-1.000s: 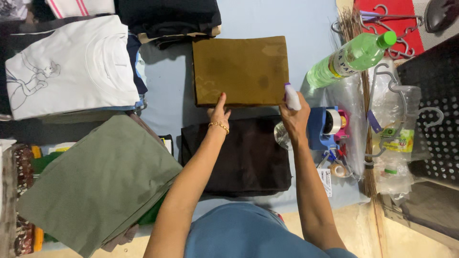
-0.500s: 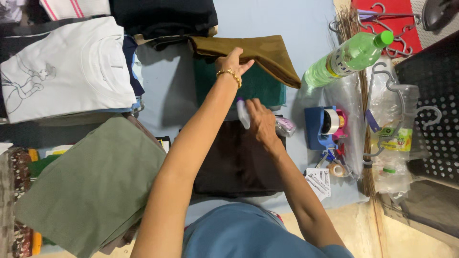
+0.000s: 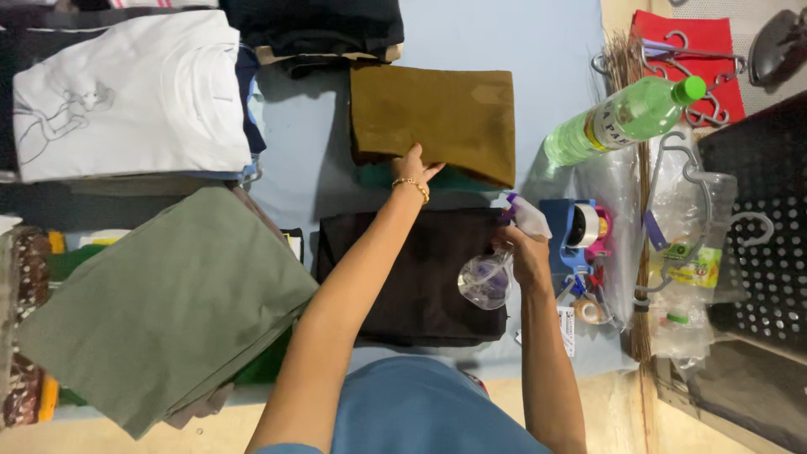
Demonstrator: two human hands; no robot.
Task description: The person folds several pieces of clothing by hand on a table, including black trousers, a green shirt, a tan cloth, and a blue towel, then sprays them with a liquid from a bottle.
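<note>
My left hand (image 3: pixel 411 166) rests on the near edge of a folded brown cloth (image 3: pixel 437 118), lifting it slightly off a green cloth (image 3: pixel 378 176) beneath. My right hand (image 3: pixel 526 255) grips a clear spray bottle (image 3: pixel 490 273) with a white nozzle, held over a folded black garment (image 3: pixel 416 273) on the light blue sheet (image 3: pixel 496 42). The nozzle points toward the brown cloth.
A white printed shirt (image 3: pixel 126 92) lies at the left, an olive green folded cloth (image 3: pixel 164 303) at the near left, dark clothes (image 3: pixel 315 25) at the top. To the right stand a green plastic bottle (image 3: pixel 626 118), a tape dispenser (image 3: pixel 580 231), hangers (image 3: pixel 672 59) and a black perforated crate (image 3: pixel 756 235).
The brown cloth, lifted and folded back half a second ago, lies nearly flat again. My left hand drew back to its near edge; my right hand moved right with the spray bottle.
</note>
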